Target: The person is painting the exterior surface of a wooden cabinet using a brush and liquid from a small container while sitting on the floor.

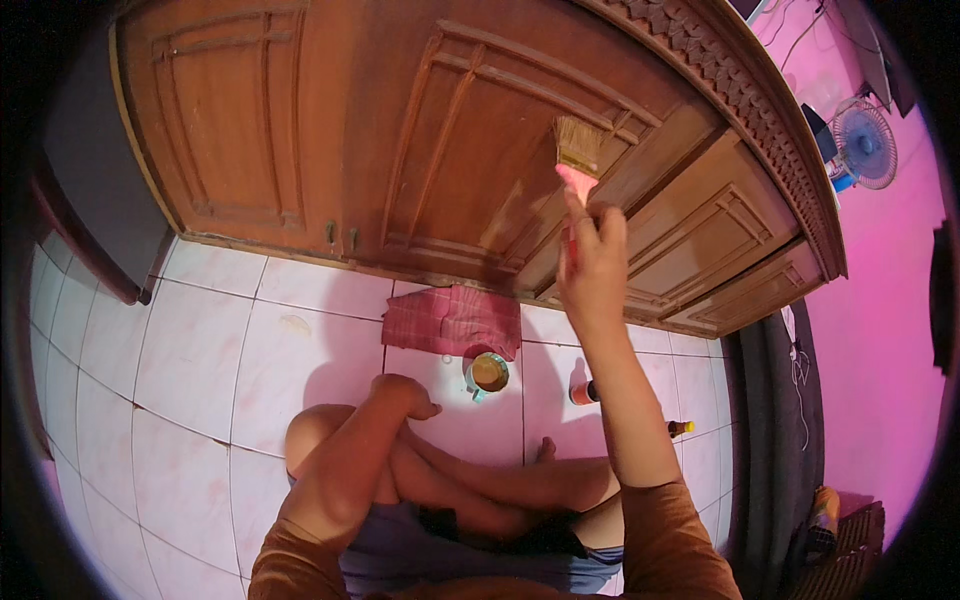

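Observation:
My right hand [596, 251] grips a flat paintbrush [577, 146] by its pink-red handle. The pale bristles lie against or just over a carved door panel of the brown wooden cabinet [480, 142]; which of the two I cannot tell. Lighter streaks mark the panel below the brush. Over my crossed legs rests my left hand [405, 395], loosely curled, with nothing visible in it. A light-blue cup [487, 373] holding brownish liquid stands on the tiles in front of me. Behind it a folded red cloth [454, 321] lies at the cabinet's foot.
Right of the cup is a small bottle [583, 393], partly behind my forearm. A yellow-capped bottle [679, 428] is farther right. A blue fan [864, 142] is beyond the cabinet's right end. Dark furniture [772, 420] borders the tiled floor [187, 360] on the right.

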Motion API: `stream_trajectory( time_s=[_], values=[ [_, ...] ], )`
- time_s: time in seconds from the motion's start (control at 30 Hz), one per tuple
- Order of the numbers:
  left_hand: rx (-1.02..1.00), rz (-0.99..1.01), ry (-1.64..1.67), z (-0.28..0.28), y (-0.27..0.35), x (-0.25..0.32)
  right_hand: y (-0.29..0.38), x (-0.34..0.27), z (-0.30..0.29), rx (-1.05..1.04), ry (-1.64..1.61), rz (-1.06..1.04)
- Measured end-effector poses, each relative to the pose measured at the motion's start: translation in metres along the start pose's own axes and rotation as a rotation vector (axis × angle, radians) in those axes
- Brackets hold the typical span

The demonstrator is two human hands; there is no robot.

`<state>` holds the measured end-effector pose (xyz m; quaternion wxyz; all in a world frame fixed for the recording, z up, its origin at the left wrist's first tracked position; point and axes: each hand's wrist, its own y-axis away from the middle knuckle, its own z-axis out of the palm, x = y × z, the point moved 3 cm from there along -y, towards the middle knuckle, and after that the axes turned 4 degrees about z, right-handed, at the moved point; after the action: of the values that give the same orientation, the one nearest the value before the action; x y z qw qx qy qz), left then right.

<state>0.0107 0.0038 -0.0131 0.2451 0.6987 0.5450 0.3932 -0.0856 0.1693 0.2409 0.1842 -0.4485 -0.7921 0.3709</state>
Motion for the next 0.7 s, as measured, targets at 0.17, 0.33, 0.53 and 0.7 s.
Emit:
stream_trajectory(
  time_s=[0.17,0.33,0.53,0.7],
  values=[
    [0.004,0.039,0.023,-0.001,-0.003,0.005,0.055,0.015,0.053,-0.08,-0.01,-0.045],
    [0.03,0.06,0.027,0.001,-0.003,0.002,0.106,0.006,0.096,-0.183,-0.057,-0.006],
    [-0.051,0.008,0.008,-0.006,0.004,0.005,0.134,0.003,0.098,-0.394,-0.118,0.084],
    [-0.038,0.005,0.002,-0.002,-0.002,0.004,0.131,0.007,0.09,-0.423,-0.166,0.12]
  ],
)
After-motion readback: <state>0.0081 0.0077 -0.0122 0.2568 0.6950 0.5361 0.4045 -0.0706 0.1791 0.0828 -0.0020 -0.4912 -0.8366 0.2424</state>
